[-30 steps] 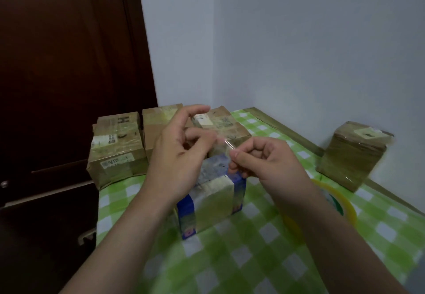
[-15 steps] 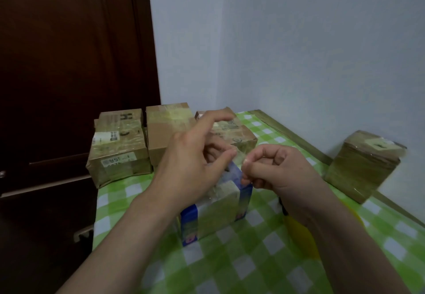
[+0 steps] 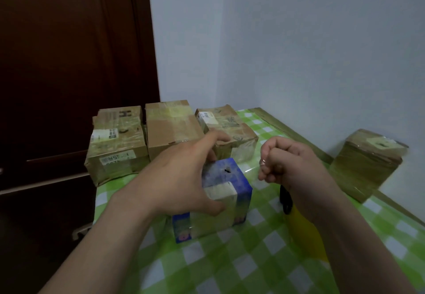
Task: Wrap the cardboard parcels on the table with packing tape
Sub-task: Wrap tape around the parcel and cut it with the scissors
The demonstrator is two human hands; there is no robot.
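The blue parcel on the counter is gripped by the left hand, fingers spread wide over its top. A tape scrap is pinched by the right hand, fingers tightly curled.

Setting: a room in a home. Indicators: a dark brown panelled wooden door fills the left side. Two plain pale painted walls meet in a corner behind the wooden-edged table. The table carries a glossy green-and-white checked tablecloth of household type. Brown cardboard parcels wrapped in clear tape stand in a row at its far edge. One further taped cardboard parcel stands against the right-hand wall.
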